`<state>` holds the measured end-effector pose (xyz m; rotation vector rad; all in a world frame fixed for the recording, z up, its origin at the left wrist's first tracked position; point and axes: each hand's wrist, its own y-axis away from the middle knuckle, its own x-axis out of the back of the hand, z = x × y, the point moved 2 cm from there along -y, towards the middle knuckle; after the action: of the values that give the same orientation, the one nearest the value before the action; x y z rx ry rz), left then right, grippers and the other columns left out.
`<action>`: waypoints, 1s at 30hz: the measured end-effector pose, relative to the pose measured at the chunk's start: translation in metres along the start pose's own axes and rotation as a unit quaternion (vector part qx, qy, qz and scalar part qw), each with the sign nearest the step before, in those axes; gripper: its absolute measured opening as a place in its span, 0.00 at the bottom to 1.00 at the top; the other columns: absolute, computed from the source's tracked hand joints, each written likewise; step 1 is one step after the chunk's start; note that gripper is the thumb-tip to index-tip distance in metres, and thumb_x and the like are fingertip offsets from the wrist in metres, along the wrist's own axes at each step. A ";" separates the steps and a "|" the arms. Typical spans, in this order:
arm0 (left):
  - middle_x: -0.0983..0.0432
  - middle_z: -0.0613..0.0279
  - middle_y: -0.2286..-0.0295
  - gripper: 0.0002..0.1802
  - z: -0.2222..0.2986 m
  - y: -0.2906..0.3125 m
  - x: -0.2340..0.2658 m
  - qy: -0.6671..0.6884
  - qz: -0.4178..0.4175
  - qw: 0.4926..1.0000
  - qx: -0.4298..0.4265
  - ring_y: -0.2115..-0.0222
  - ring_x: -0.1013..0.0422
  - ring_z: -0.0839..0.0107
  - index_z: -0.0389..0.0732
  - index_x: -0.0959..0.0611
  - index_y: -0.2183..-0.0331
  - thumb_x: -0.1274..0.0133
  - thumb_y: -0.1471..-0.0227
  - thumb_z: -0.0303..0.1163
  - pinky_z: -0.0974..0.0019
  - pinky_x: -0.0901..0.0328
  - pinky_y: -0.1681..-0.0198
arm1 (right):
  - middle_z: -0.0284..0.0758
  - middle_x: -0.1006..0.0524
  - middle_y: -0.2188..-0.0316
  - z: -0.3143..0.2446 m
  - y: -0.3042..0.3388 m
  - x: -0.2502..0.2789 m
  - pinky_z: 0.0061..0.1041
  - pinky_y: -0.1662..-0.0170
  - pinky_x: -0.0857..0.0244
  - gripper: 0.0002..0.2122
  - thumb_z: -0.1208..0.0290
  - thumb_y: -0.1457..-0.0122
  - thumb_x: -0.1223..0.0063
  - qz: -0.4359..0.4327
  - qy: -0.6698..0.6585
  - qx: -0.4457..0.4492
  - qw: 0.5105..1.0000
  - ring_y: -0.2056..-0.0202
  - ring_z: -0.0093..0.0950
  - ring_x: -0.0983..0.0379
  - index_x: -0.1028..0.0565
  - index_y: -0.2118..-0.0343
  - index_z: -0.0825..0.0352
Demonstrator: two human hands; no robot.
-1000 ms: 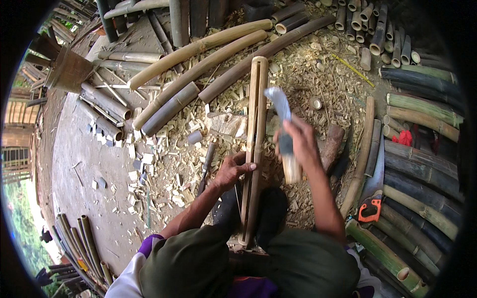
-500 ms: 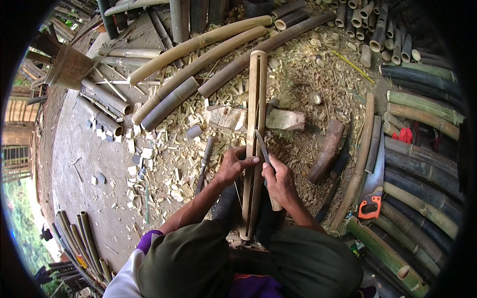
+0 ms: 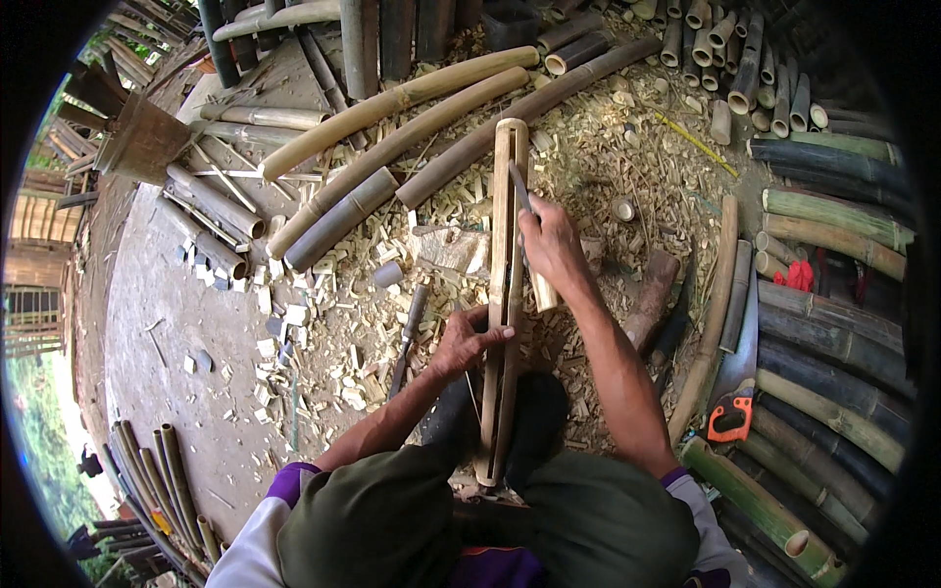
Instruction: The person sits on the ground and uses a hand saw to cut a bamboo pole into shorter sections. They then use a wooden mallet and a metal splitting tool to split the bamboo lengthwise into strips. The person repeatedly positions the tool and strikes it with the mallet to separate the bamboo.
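Since half a second ago, the right hand (image 3: 551, 235) has slid away from the body with its curved knife (image 3: 520, 190), going from just beside the left hand (image 3: 461, 345) to well beyond it, nearer the far end of the slotted bamboo pole (image 3: 498, 257). The right grip is clenched around the knife's handle; the narrow blade points away from the person, ahead of that grip and along the pole's slot, though whether it touches the bamboo I cannot tell. The left grip clasps the pole, thumb lying across the top, and stays about where it was. The pole runs ahead of and behind the left grip, its near end between the person's legs, and crosses over a rough wooden block (image 3: 449, 249) beyond that grip. A chisel (image 3: 405, 338) lies just left of the left grip, with a short dark bamboo offcut (image 3: 388, 273) farther ahead. To the right of the right grip lies a brown log (image 3: 653, 289); farther right and nearer the person is a handsaw (image 3: 730, 416) with an orange handle. Pale chips (image 3: 368, 363) litter the ground around both grips.
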<state>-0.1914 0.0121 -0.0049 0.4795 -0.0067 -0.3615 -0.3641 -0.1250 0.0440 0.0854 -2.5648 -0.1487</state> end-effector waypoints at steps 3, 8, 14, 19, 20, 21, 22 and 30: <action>0.17 0.57 0.63 0.26 0.003 0.002 0.000 0.012 -0.005 1.000 -0.004 0.61 0.25 0.73 0.30 0.16 0.54 0.33 0.47 0.42 0.63 0.31 0.52 | 0.59 0.21 0.58 -0.011 -0.033 0.004 0.43 0.50 0.28 0.20 0.66 0.33 0.57 -0.001 0.001 -0.021 1.000 0.56 0.51 0.21 0.25 0.48 0.78; 0.17 0.56 0.62 0.28 0.006 0.003 -0.001 0.025 -0.011 1.000 0.007 0.60 0.25 0.72 0.30 0.18 0.54 0.32 0.49 0.42 0.62 0.30 0.53 | 0.46 0.21 0.72 -0.032 -0.048 0.020 0.39 0.65 0.25 0.17 0.67 0.32 0.57 -0.011 0.010 -0.039 0.999 0.73 0.35 0.23 0.24 0.50 0.74; 0.21 0.46 0.60 0.50 0.006 -0.012 -0.022 -0.132 0.135 0.982 0.001 0.60 0.23 0.53 0.32 0.37 0.42 0.27 0.58 0.42 0.51 0.28 0.55 | 0.35 0.22 0.76 -0.035 0.044 0.056 0.26 0.82 0.29 0.18 0.59 0.28 0.57 -0.024 -0.311 -0.049 0.949 0.83 0.25 0.24 0.30 0.43 0.67; 0.22 0.40 0.62 0.45 0.096 -0.080 -0.009 -0.209 0.077 0.967 -0.121 0.61 0.23 0.46 0.36 0.36 0.47 0.29 0.61 0.37 0.48 0.26 0.57 | 0.38 0.22 0.74 -0.070 0.094 0.103 0.26 0.81 0.28 0.16 0.59 0.29 0.57 0.040 -0.365 -0.026 0.930 0.81 0.25 0.24 0.29 0.51 0.68; 0.22 0.42 0.62 0.44 0.142 -0.085 -0.002 -0.245 0.079 0.959 -0.117 0.61 0.22 0.49 0.36 0.35 0.46 0.29 0.61 0.36 0.49 0.26 0.57 | 0.39 0.23 0.74 -0.080 0.100 0.115 0.26 0.80 0.28 0.16 0.60 0.29 0.57 0.051 -0.376 -0.010 0.925 0.81 0.26 0.25 0.29 0.51 0.69; 0.21 0.43 0.62 0.43 0.191 -0.084 0.002 -0.281 0.083 0.949 -0.114 0.62 0.22 0.53 0.35 0.33 0.46 0.29 0.61 0.34 0.50 0.25 0.57 | 0.41 0.23 0.75 -0.087 0.106 0.130 0.27 0.79 0.28 0.16 0.61 0.30 0.57 0.069 -0.359 0.016 0.931 0.80 0.28 0.24 0.29 0.53 0.71; 0.21 0.45 0.62 0.40 0.230 -0.083 0.004 -0.311 0.106 0.933 -0.147 0.62 0.22 0.54 0.35 0.31 0.47 0.29 0.61 0.33 0.50 0.25 0.56 | 0.41 0.23 0.75 -0.100 0.115 0.141 0.27 0.79 0.28 0.16 0.61 0.30 0.58 0.095 -0.367 0.020 0.925 0.80 0.28 0.25 0.29 0.54 0.72; 0.21 0.59 0.60 0.26 0.306 -0.089 0.022 -0.612 0.206 0.710 -0.279 0.51 0.29 0.58 0.46 0.18 0.55 0.30 0.58 0.35 0.46 0.39 0.43 | 0.42 0.25 0.75 -0.134 0.167 0.184 0.26 0.79 0.32 0.18 0.60 0.33 0.57 0.183 -0.309 0.068 0.931 0.82 0.28 0.28 0.30 0.54 0.74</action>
<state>-0.2288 -0.2069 0.2246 -0.4505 -1.2678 -0.1620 -0.4510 0.0121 0.2750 -0.4576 -3.1544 0.1755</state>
